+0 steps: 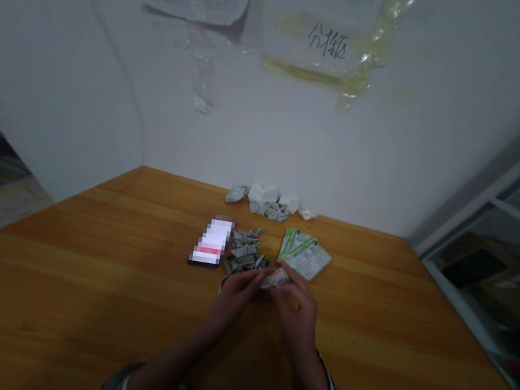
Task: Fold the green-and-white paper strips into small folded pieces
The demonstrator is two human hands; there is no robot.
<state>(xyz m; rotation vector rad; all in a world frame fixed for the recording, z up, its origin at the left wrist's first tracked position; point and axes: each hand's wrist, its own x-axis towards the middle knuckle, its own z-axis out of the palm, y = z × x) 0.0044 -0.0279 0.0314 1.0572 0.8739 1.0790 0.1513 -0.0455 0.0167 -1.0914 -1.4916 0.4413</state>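
Both hands meet above the table over a small white printed piece of paper. My left hand pinches its left side between thumb and fingers. On the right side, my right hand grips it with bent fingers. Several folded green-and-white printed papers lie in a row just beyond my left hand. Past my right hand rests a small stack of flat green-and-white printed sheets. Something dark under the hands is mostly hidden, and I cannot make it out.
A phone with a lit, blurred screen lies left of the folded papers. Crumpled white and printed papers sit along the wall at the table's back edge. Taped sheets hang on the wall. A framed shelf stands at right.
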